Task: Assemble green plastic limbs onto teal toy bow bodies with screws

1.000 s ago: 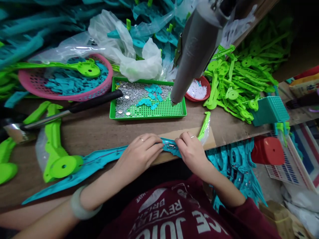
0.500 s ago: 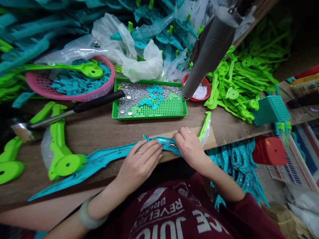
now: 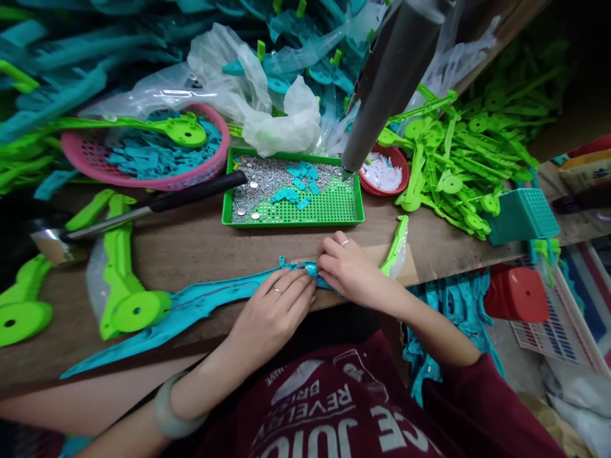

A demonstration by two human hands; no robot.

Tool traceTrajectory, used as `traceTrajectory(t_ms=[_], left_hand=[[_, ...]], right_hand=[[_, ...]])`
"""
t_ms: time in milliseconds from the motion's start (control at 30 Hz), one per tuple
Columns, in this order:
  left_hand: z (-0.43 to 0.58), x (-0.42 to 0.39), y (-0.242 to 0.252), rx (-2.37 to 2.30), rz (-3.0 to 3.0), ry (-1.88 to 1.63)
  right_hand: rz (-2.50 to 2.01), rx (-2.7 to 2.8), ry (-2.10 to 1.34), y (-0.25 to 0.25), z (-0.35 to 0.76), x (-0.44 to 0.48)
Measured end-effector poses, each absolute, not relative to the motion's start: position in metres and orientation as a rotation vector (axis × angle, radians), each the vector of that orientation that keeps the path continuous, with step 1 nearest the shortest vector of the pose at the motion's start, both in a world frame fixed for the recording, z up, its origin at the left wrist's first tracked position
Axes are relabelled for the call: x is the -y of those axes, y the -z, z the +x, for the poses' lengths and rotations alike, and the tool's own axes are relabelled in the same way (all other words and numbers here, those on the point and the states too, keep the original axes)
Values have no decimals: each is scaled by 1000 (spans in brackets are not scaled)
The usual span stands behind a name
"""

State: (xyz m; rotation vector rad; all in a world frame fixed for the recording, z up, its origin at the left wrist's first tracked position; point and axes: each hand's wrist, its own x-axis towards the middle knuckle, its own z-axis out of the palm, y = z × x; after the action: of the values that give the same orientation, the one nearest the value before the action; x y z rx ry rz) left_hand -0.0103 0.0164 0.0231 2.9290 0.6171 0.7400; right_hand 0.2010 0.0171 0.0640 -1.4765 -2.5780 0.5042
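Note:
A long teal plastic blade part [image 3: 191, 308] lies along the near edge of the wooden bench. My left hand [image 3: 274, 312] rests on it, fingers together and pressing down near its right end. My right hand [image 3: 351, 270] covers that right end, fingers curled and pinched on a small fitting I cannot make out. A green mesh tray [image 3: 334, 213] with small metal pieces and teal bits sits just beyond my hands.
A grey tube [image 3: 386, 76] hangs over the tray's right end. A pink basket [image 3: 143, 181] of teal pieces stands at back left, a black-handled tool [image 3: 157, 207] beside it. Green plastic parts [image 3: 458, 165] pile at right; a red bowl [image 3: 386, 175] holds white bits.
My right hand slid left over the blade's end, hiding the metal fitting seen earlier. My left hand dropped flatter onto the blade. The view shifted slightly.

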Motion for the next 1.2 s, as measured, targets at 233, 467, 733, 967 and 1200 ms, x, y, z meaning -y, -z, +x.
traceTrajectory(t_ms=[233,467,733,967,1200], left_hand=[[-14,-16,-18,-554,2851,-788],[-12,-18,-19,-580,2885,-735],[-11,-17,-22,-562,2938,-808],[-11,-17,-23,-589,2926,-811],[-13,-13,-15,-642,2853,-810]], right_hand=[[-1515,2507,-763,-65,201,-23],[-1526,2450,-830,-70,203,-23],[-1550,2374,-923,-69,202,-22],[-1622,2303,-843,-58,194,-23],[-1641,2228,-914,-58,195,-22]])
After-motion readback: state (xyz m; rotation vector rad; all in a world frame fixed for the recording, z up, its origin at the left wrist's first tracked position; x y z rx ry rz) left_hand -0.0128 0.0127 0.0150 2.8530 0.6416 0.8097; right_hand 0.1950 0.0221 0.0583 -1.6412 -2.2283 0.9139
